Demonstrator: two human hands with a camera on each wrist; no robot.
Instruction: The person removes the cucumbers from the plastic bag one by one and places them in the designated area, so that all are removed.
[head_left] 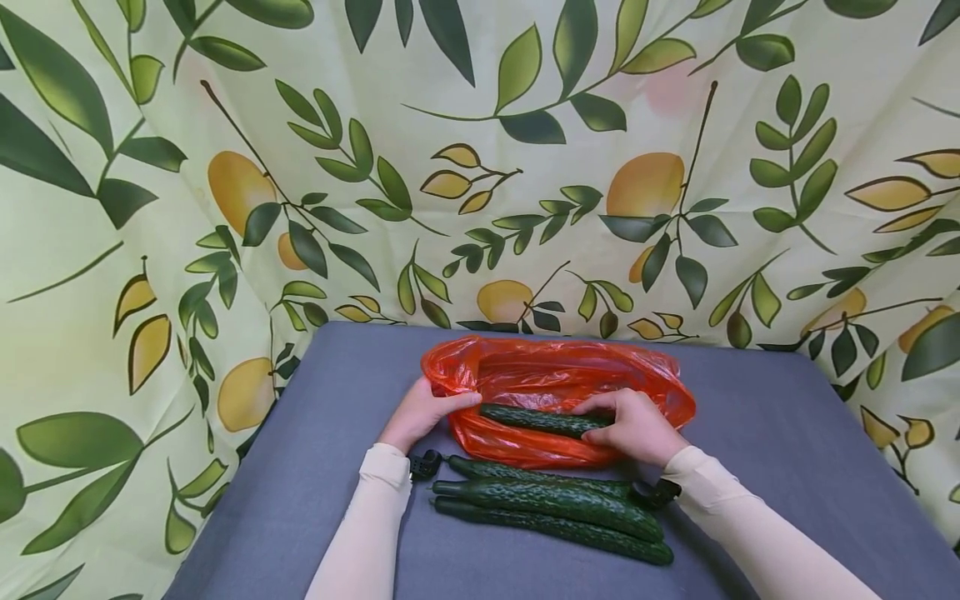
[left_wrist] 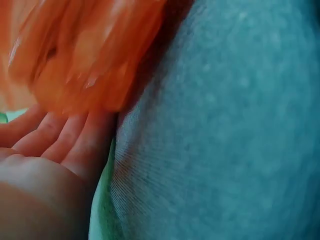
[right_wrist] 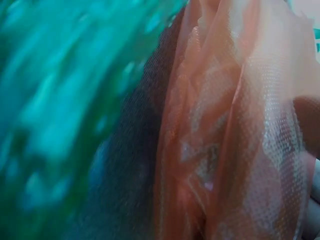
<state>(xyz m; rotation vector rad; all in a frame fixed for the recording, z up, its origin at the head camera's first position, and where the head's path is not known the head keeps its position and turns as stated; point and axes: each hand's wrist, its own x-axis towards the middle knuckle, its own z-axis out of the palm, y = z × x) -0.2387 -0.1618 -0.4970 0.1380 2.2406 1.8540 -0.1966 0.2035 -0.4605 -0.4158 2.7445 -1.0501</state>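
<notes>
My feed showed the left hand gripping a plastic bag near the surface's far edge, right hand a cucumber

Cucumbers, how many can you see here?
4: one cucumber in the right hand, at the opening of the red bag; three cucumbers together on the table in front of it. The bag could hide more.

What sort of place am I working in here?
Probably a staged, screened-off tabletop rather than a working kitchen: a sheet printed with leaves and fruit hangs behind and along both sides of a grey-blue table, where three loose cucumbers lie near a red plastic bag.
</notes>
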